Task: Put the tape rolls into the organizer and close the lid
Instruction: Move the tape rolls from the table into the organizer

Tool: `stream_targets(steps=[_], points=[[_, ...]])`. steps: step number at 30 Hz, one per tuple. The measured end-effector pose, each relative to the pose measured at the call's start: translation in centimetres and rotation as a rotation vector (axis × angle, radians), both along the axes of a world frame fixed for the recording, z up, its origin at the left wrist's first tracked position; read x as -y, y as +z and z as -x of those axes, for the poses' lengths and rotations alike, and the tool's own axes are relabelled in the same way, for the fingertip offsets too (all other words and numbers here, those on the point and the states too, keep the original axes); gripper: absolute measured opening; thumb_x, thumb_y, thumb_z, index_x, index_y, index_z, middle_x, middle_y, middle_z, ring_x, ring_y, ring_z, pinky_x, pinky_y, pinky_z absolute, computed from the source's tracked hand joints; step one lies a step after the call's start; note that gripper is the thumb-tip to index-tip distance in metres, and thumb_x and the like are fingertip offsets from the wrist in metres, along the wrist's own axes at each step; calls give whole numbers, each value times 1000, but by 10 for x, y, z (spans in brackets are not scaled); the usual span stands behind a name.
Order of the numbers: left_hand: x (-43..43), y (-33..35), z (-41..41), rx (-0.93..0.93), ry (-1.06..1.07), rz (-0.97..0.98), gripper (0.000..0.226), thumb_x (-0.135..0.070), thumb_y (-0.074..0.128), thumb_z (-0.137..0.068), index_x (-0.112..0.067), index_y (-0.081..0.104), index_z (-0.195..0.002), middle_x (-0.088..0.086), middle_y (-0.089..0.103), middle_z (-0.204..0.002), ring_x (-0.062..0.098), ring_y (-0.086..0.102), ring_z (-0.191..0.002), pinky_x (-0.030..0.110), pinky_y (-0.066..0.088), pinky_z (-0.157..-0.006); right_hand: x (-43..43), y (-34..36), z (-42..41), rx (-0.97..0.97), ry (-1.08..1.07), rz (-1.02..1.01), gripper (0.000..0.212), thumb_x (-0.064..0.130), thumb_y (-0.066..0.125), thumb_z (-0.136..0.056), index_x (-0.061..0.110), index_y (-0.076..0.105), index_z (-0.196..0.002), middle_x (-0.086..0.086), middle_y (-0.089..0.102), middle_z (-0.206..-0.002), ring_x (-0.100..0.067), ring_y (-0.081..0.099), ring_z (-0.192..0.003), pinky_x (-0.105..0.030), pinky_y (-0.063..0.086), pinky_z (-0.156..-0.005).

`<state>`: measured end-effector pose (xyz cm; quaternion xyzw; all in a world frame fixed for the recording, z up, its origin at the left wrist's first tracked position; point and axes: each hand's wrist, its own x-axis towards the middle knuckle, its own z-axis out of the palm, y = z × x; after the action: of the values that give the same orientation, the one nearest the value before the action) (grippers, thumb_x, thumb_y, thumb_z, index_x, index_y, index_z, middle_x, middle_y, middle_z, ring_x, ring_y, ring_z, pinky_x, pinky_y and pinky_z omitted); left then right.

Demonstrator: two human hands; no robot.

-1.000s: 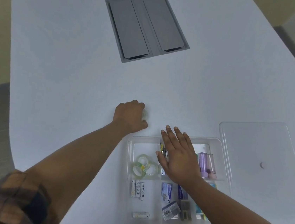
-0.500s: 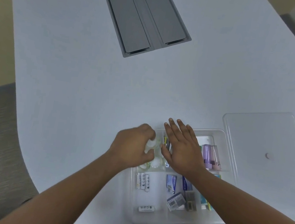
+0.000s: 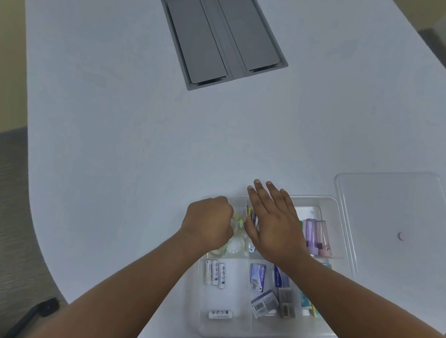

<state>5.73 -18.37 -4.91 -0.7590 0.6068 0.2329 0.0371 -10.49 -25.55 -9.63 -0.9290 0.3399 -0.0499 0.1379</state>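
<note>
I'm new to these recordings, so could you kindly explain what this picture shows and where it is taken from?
A camera worn on a person's head looks down at their bare hands; there is no machine. On the white table lies a clear organizer holding batteries and small boxes, its lid lying off beside it. The left hand is closed on a tape roll over the far-left compartment, where other rolls lie. The right hand is spread flat above the organizer.
</note>
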Motion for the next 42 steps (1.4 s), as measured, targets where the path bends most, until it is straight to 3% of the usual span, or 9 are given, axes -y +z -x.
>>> stream_targets(steps=[3,10,16,20,22,24,28,33,42], points=[[1,-1,-2,-10,14,-24,13,-22,54,-79,-15,53,-69,-1,49,-80,26,58,-77,29,36,-57,0,0,1,3,0,-5,56,45,34,-99,17,34,-147,-3,31,-156,-23,22,-145,-44,15,-119],[-11,0,-6,-95,88,-10,23,-27,53,-81,-25,67,-100,-4,62,-97,22,61,-91,29,40,-68,1,1,1,17,2,1,50,39,25,-102,18,35,-146,-3,35,-154,-23,25,-144,-42,16,-119],[-49,-4,-19,-147,364,369,18,-31,55,-83,-29,65,-99,-12,64,-93,11,61,-84,25,44,-65,1,4,1,6,-2,-12,50,40,25,-102,18,36,-146,-3,37,-153,-23,26,-143,-41,15,-119],[-90,-27,-34,-107,478,502,28,-35,56,-88,-19,64,-110,-3,64,-107,19,63,-94,33,51,-76,0,10,-5,79,-58,-65,48,38,43,-96,13,50,-137,-7,51,-143,-26,37,-138,-43,18,-118],[-109,-43,-39,-64,522,391,46,-43,49,-89,-14,56,-125,5,58,-128,26,56,-116,41,45,-94,-2,17,-8,139,-78,-99,44,30,56,-92,11,56,-131,-9,54,-139,-28,41,-135,-45,23,-116],[-125,-56,-37,-54,560,184,67,-54,45,-91,-14,34,-144,9,30,-155,27,25,-143,47,26,-111,-8,24,-10,191,-63,-70,38,23,66,-85,12,63,-121,-8,63,-127,-29,53,-123,-44,37,-106],[-136,-72,-31,-58,509,-35,91,-68,36,-88,-20,-9,-151,5,-21,-159,26,-21,-145,53,-1,-116,-28,36,-15,82,-39,-173,21,25,59,-87,23,67,-106,5,71,-91,-19,65,-84,-33,53,-68],[-133,-72,-37,-111,468,-147,99,-73,32,-85,-20,-24,-146,2,-39,-150,28,-34,-140,56,-10,-113,-34,29,-27,-228,31,-150,30,15,56,-84,21,62,-113,1,65,-108,-24,63,-92,-34,52,-68],[-129,-74,-44,-158,418,-252,108,-80,31,-79,-20,-29,-144,3,-48,-140,32,-37,-137,59,-11,-111,-35,19,-39,-327,55,35,20,9,63,-71,18,68,-88,-3,56,-89,-24,51,-79,-31,32,-64]])
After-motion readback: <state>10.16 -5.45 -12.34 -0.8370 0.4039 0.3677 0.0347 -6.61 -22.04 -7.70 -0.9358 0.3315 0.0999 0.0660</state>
